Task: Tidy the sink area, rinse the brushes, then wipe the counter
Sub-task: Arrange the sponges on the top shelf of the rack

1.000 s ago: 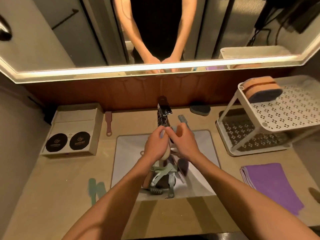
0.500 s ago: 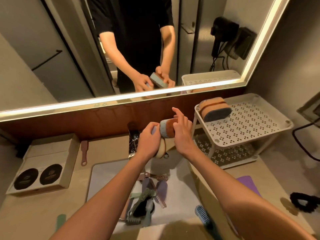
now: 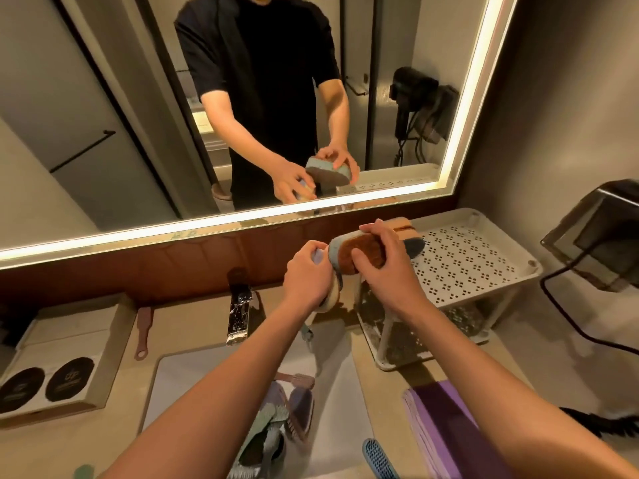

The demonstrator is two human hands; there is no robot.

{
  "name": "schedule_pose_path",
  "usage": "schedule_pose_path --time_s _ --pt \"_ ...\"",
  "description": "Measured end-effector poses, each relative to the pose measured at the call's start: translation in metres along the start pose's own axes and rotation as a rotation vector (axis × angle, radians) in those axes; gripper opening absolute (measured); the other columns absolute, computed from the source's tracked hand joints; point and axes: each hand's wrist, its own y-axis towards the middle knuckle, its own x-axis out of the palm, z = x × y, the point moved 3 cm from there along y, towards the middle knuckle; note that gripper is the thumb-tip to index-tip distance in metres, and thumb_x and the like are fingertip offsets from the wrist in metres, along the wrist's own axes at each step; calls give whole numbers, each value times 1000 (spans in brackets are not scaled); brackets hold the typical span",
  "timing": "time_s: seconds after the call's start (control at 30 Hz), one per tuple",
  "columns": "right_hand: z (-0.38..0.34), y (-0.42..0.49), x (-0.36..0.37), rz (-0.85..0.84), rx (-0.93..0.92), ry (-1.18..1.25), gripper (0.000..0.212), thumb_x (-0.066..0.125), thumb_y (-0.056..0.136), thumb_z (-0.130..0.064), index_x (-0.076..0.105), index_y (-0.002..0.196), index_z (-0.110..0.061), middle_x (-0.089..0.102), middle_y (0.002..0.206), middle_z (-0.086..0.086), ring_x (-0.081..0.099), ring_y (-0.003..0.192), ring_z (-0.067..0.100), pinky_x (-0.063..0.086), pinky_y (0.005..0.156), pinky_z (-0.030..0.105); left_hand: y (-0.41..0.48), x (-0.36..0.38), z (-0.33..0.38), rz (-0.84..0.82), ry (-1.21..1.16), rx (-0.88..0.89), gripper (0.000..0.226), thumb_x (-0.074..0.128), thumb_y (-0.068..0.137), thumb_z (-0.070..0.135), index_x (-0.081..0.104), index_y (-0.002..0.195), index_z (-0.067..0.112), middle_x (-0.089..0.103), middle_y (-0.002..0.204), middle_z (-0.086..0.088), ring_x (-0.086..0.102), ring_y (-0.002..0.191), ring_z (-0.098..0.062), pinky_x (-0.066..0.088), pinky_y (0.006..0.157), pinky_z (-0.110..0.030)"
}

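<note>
Carried up and right to the top shelf of the rack (image 3: 466,267). Gripping orange sponge (image 3: 361,252) in right hand (image 3: 387,271), clutching pale sponge (image 3: 331,300) in left hand (image 3: 306,278).

Your beige counter (image 3: 192,326) has the sink (image 3: 193,385) set into its middle, with a heap of brushes (image 3: 276,420) in the basin. At far left sits an open box (image 3: 69,357), with a brown paddle brush (image 3: 143,335) just beside it. A white two-tier rack (image 3: 484,264) stands far right. Near right lie a folded purple cloth (image 3: 446,430) and a blue brush (image 3: 378,458)
</note>
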Motion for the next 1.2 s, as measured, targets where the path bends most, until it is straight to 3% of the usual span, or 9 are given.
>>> schedule_pose_path --time_s 0.13,0.3,0.57,0.7,0.8,0.97,1.1,1.2 --pt "17 -2 -24 64 4 -16 42 71 92 -31 50 128 -36 43 133 -7 47 122 10 48 104 29 2 25 6 -9 71 -50 12 50 98 43 60 99 36 65 95 13 63 91 -12 56 86 -44" --pt "36 -2 -54 75 93 4 46 75 90 -30 49 129 -32 39 135 -5 44 125 9 41 97 14 6 54 18 -104 50 -110 20 52 96 52 60 99 34 64 96 12 61 92 -11 54 90 -44" --pt "59 6 -71 51 118 -94 42 76 88 -28 52 121 -31 39 134 -5 43 125 11 45 106 28 -1 72 26 -137 14 -120 23 51 92 55 62 96 35 67 96 11 65 91 -13 55 89 -47" --pt "66 9 -70 25 109 -196 36 75 89 -25 53 118 -28 36 132 -4 42 128 14 42 112 34 -4 75 28 -169 95 -38 24 54 87 56 62 99 37 67 103 9 65 91 -12 57 85 -48" --pt "69 9 -69 11 147 -218 39 74 90 -21 51 120 -27 33 135 -2 43 130 19 42 109 32 -8 77 31 -174 189 3 35 57 81 62 60 108 40 61 116 5 63 97 -15 57 85 -45" --pt "68 12 -64 39 110 -311 38 68 95 -22 46 125 -22 35 137 2 50 122 20 45 98 28 -13 78 32 -138 269 18 40 63 87 55 57 122 37 54 119 2 59 101 -19 53 88 -45" --pt "68 10 -57 23 67 -367 35 61 99 -22 37 124 -23 41 131 0 54 117 19 55 91 36 -11 76 27 -182 310 54 45 61 90 55 55 131 37 51 120 2 57 100 -17 52 89 -43" --pt "71 11 -56 -6 105 -415 37 60 97 -27 33 123 -26 41 132 0 46 122 20 50 98 42 -9 72 25 -198 278 59 45 58 92 55 53 132 36 46 121 0 57 97 -16 53 92 -44"
